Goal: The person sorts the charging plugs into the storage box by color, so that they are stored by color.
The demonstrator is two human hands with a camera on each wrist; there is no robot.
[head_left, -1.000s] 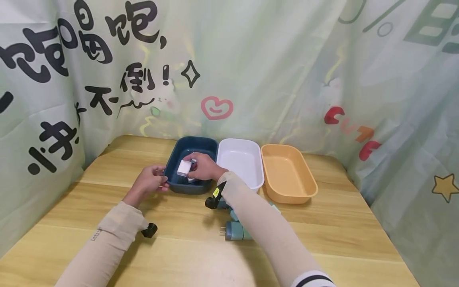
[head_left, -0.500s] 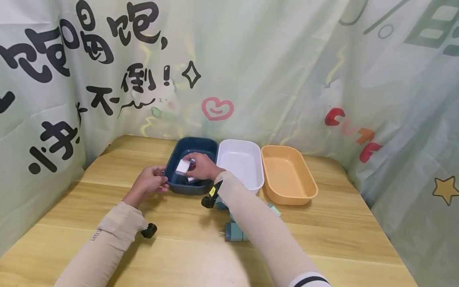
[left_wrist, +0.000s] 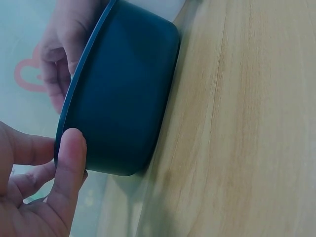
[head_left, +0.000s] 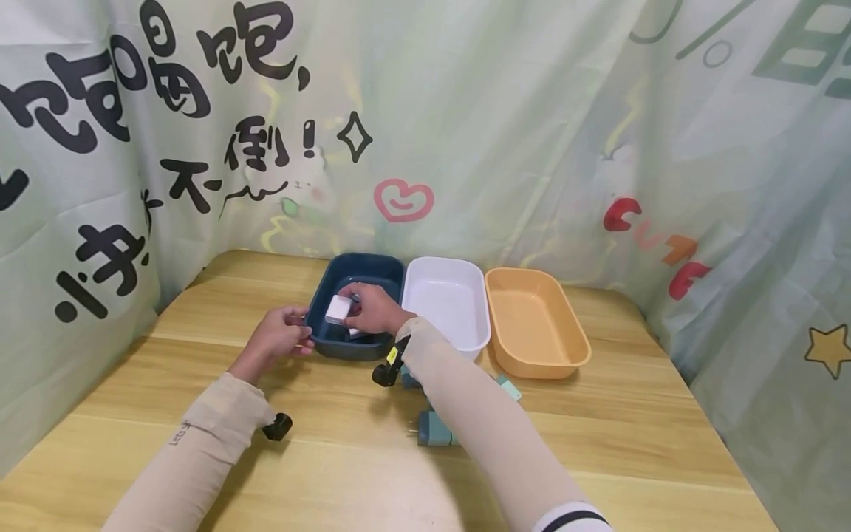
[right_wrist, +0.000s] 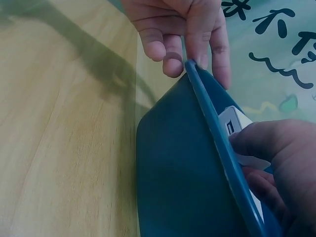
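In the head view my right hand reaches into the dark blue bin, the leftmost of three bins. It pinches a white USB charger between thumb and fingers; the right wrist view shows the USB port on the charger's end face. Below the hand, part of another white item shows on the bin floor. My left hand grips the bin's left rim, its thumb against the outer wall and a finger across the rim.
A white bin and an orange bin stand in a row to the right of the blue one. Nearer on the wooden table, a teal plug with prongs and a light green piece lie partly hidden by my right forearm.
My right hand has shifted slightly left with the charger inside the blue bin, then stayed nearly still. The left hand keeps its hold on the rim.
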